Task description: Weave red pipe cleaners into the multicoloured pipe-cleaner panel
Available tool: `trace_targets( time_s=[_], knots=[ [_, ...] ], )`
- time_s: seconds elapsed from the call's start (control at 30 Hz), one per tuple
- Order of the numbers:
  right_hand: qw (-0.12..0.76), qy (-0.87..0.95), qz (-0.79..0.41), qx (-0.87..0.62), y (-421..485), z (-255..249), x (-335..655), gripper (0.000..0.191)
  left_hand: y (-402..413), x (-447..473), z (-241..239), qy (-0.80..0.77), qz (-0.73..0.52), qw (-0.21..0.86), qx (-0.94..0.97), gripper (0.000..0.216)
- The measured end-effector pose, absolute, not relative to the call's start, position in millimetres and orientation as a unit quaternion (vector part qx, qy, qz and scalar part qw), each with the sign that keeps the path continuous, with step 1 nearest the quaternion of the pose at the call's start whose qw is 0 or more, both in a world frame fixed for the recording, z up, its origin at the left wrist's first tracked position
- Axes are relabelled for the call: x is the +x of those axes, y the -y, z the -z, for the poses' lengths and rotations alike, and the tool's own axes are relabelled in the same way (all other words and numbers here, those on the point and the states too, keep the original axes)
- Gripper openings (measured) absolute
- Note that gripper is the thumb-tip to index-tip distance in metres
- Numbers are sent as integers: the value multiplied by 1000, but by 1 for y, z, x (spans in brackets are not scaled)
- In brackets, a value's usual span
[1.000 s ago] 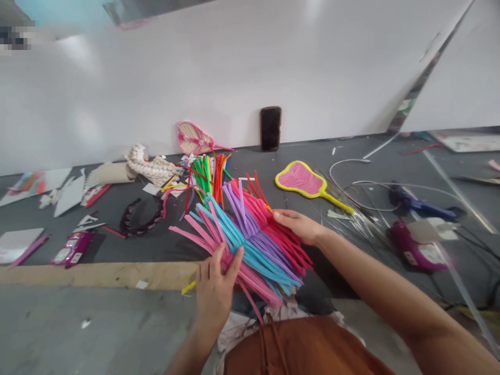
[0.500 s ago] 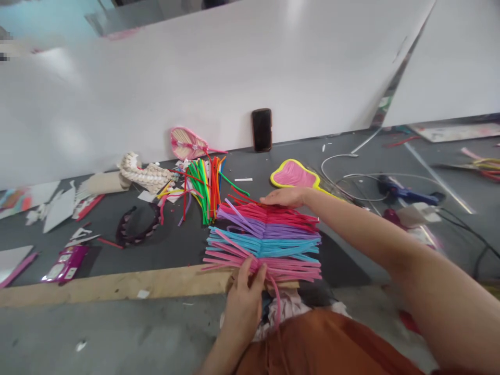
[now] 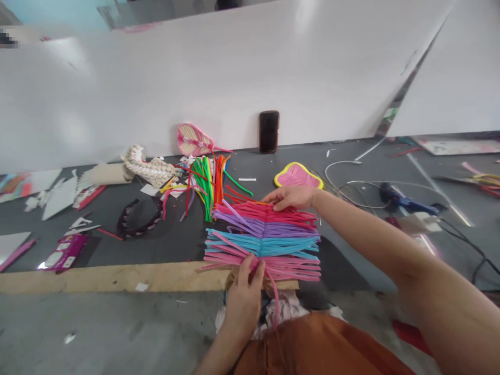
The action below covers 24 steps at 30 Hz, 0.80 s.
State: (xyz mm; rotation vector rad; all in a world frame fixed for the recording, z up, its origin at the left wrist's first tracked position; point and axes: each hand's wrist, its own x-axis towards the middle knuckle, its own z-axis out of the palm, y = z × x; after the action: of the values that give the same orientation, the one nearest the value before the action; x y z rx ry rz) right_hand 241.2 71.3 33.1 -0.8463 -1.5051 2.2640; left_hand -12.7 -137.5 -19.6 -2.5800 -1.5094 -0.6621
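A flat mat of pipe cleaners (image 3: 269, 237) in bands of red, purple, blue and pink lies before me on the grey floor. My left hand (image 3: 244, 299) is closed on its near pink edge, fingers pinched at the middle. My right hand (image 3: 291, 197) rests on the far red edge, fingers curled over the strands. The mat lies level between both hands. A loose bundle of green, orange and red pipe cleaners (image 3: 207, 182) lies just beyond it.
A wooden strip (image 3: 113, 277) runs along the floor at the left. A phone (image 3: 269, 131) leans on the white wall. A pink and yellow fan shape (image 3: 299, 176), a blue glue gun (image 3: 406, 198) with cables, a dark headband (image 3: 138, 219) and paper scraps lie around.
The mat has turned from a slant to lie level. My right hand moved to its far red edge and my left hand drew back to the near pink edge.
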Motion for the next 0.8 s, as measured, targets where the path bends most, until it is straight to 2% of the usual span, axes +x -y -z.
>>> trace_targets(
  time_s=[0.23,0.43,0.57,0.8],
  knots=[
    [159,521,-786,-292,-70,-36,243,44,134,-13,16,485,235,42,-841,46],
    [207,494,-795,-284,-63,-39,243,44,124,-22,12,475,263,68,-837,43],
    [225,466,-804,-292,-51,-39,236,56,106,-33,1,460,259,141,-837,40],
    [291,432,-791,-321,-35,-33,227,54,88,-40,-10,453,229,203,-837,39]
  ],
)
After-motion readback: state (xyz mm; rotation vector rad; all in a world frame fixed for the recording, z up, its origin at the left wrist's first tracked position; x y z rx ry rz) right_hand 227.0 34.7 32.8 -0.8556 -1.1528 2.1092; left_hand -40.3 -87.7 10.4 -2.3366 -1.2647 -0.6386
